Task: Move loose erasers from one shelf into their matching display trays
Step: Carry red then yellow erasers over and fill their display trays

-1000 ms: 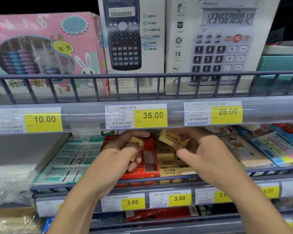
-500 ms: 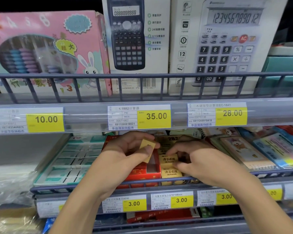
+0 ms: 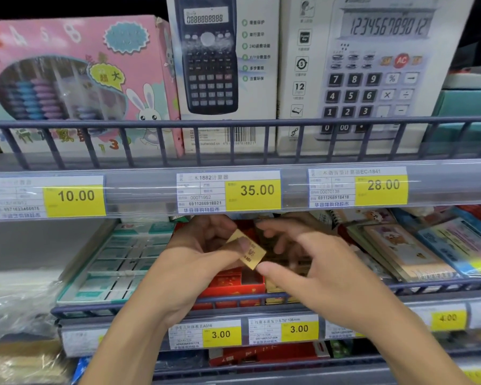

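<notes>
Pinching a tan eraser [image 3: 247,252] above the red tray [image 3: 233,284], left hand [image 3: 203,254] clamps thumb on its face; right hand [image 3: 311,262], just right, fingers spread, empty. Likely light, stiff, slick-wrapped; best gripped across its flat faces.

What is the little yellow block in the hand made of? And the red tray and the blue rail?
Eraser: probably rubber in a matte yellow paper sleeve with print on it.
Red tray: looks like glossy printed cardboard, with folded edges.
Rail: likely painted metal, thin stiff bars.
</notes>
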The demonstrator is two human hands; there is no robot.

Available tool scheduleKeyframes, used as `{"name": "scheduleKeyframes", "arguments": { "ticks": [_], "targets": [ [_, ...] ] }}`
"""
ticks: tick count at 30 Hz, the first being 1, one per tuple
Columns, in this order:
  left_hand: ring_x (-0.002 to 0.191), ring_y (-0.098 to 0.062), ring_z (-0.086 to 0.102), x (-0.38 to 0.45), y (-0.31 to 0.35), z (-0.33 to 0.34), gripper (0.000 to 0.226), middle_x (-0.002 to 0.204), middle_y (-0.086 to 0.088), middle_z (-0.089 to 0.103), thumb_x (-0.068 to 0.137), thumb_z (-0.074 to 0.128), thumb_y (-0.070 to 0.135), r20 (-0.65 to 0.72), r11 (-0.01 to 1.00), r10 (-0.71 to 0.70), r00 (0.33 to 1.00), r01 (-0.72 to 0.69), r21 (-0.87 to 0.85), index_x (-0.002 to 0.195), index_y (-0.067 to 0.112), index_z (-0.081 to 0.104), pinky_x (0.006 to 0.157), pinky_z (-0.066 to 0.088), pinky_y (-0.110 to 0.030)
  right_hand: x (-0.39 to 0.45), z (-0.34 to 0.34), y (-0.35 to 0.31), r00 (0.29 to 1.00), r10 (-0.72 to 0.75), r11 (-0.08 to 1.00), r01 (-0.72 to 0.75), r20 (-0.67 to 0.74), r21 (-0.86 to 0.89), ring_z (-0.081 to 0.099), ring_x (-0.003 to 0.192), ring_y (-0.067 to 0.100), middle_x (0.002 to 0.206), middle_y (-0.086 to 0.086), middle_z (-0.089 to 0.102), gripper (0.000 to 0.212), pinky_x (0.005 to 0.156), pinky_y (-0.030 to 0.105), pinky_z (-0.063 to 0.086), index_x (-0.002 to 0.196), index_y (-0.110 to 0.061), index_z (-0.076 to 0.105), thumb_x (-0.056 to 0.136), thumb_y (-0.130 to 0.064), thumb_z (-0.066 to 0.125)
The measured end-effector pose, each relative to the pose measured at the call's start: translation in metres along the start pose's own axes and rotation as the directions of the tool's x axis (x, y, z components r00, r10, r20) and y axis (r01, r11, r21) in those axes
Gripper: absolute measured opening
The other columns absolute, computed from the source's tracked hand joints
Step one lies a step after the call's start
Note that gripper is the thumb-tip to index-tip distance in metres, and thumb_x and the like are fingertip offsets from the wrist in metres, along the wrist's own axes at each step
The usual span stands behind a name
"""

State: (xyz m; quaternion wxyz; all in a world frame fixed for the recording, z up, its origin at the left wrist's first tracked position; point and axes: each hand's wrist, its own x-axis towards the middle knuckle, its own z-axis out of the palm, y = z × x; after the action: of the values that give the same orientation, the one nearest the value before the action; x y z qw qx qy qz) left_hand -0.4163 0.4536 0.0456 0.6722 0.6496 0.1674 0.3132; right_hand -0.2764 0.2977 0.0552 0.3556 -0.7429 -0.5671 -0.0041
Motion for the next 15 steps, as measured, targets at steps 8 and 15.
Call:
{"name": "scheduleKeyframes", "arguments": {
  "ticks": [8,15],
  "targets": [
    [0.086,-0.018,0.076,-0.002,0.001,-0.001,0.036,0.086,-0.002,0.077,0.066,0.080,0.018,0.033,0.994,0.046,0.998,-0.043,-0.098,0.096,0.004,0.065,0.076,0.062,-0.025,0.003,0.025,-0.019,0.977,-0.151,0.987,0.140,-0.153,-0.082,0.060,0.087,0.001,0.095,-0.014,0.062,0.023,0.074,0.018,0.048,0.107,-0.021,0.069,0.091,-0.036,0.069],
    [0.097,-0.032,0.077,-0.007,0.000,-0.004,0.023,0.104,-0.015,0.078,0.086,0.066,0.013,0.013,0.986,0.096,0.995,-0.093,-0.137,0.108,0.009,0.072,0.080,0.064,-0.036,-0.004,0.006,-0.002,0.977,-0.017,0.996,0.036,-0.212,0.082,0.061,0.095,-0.001,0.105,-0.043,0.061,0.027,0.077,0.017,0.048,0.110,-0.043,0.067,0.084,-0.048,0.071]
  ]
}}
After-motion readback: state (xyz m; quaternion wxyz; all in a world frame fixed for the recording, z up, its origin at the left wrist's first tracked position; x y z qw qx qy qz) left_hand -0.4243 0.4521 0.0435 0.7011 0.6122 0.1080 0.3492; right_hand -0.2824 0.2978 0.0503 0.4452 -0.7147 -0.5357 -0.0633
